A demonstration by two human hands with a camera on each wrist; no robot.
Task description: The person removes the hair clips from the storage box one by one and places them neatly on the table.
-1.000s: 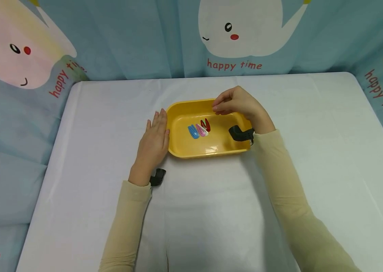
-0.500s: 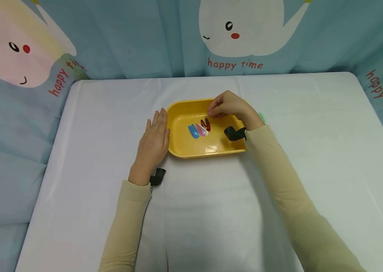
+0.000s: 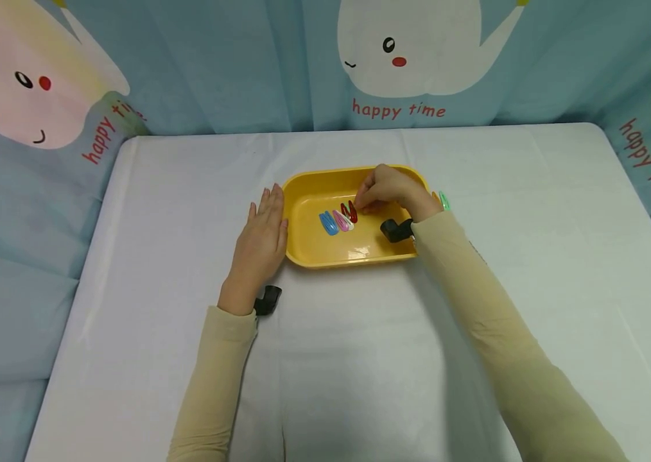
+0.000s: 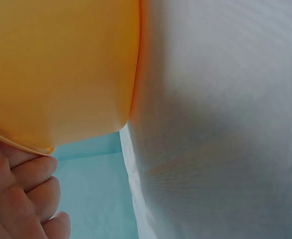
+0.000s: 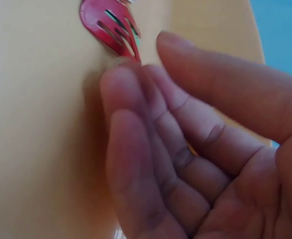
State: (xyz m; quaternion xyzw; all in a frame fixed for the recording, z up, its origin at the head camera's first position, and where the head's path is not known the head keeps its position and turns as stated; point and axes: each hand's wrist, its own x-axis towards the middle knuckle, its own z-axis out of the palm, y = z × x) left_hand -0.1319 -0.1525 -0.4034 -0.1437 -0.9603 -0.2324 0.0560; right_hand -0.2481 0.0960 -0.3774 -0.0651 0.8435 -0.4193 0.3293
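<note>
In the head view a yellow tray (image 3: 331, 258) holds several snap hair clips in a row: blue clips (image 3: 329, 222), a pink clip (image 3: 341, 221) with white beside it, and red clips (image 3: 352, 212) with a little green showing. My left hand (image 3: 260, 244) lies with straight fingers against the tray's left side. My right hand (image 3: 391, 191) is inside the tray, fingertips just right of the red clips. In the right wrist view its loosely bent fingers are close to a red clip (image 5: 111, 22); the thumb stands apart and nothing shows in between.
Past the tray's right end lie a green clip (image 3: 444, 201) and an orange clip (image 3: 434, 197), partly behind my right wrist. A white cloth covers the table (image 3: 360, 359). A blue printed curtain (image 3: 216, 70) hangs around the back and sides.
My right hand has moved left and down into the tray, toward the red clips. The green and orange clips beyond the tray have come into sight. My left hand has stayed put.
</note>
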